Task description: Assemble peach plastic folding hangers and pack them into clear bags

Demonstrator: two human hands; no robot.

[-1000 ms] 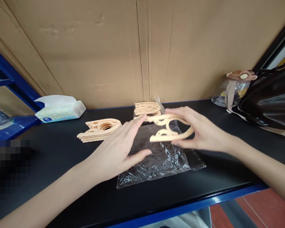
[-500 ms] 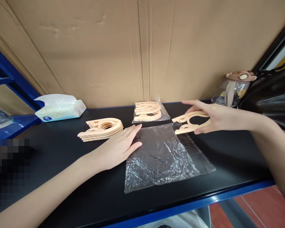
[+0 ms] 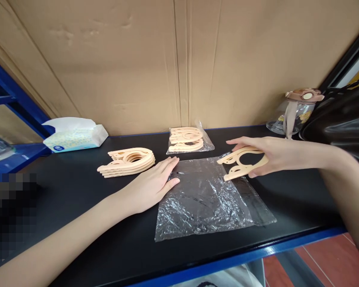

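My right hand grips a folded beige plastic hanger between thumb and fingers, its two arms pointing left over the right part of a clear plastic bag. The bag lies flat and creased on the black table. My left hand rests with fingers stretched out on the bag's left edge. Just left of those fingers sits a neat stack of several folded hangers. Behind the bag, more folded hangers lie inside another clear bag.
A tissue pack stands at the back left, close to a blue metal frame. Back right are a clear water bottle with a brown lid and a black bag. Cardboard walls the back; a blue rim edges the front.
My right hand has moved slightly toward me and tilted the hanger. The bag's right-hand layer has shifted a little to the right. My left hand stays nearly still.
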